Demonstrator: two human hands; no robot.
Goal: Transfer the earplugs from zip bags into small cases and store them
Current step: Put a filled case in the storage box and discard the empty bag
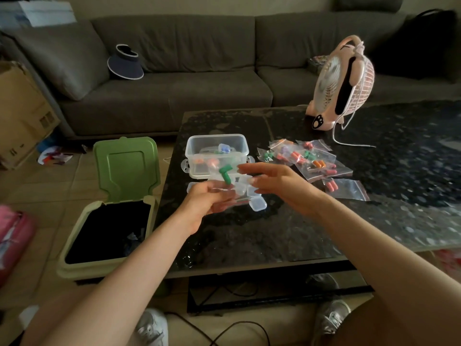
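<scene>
- The left hand (209, 201) pinches a clear plastic zip bag (224, 193) between thumb and fingers; two green foam earplugs (225, 174) show at its upper end.
- The right hand (272, 182) hovers just right of the bag, fingers spread and holding nothing.
- Small clear plastic cases (258, 203) lie on the dark glass table (274, 233) under the hands; whether they hold anything is unclear.
- Just beyond stands a clear rectangular plastic storage box (215, 156) with filled cases inside, orange and blue visible.
- To the right lies a pile of zip bags (309, 158) with orange, red, green earplugs.
- At the near left stands a green lidded bin (109, 216), open.
</scene>
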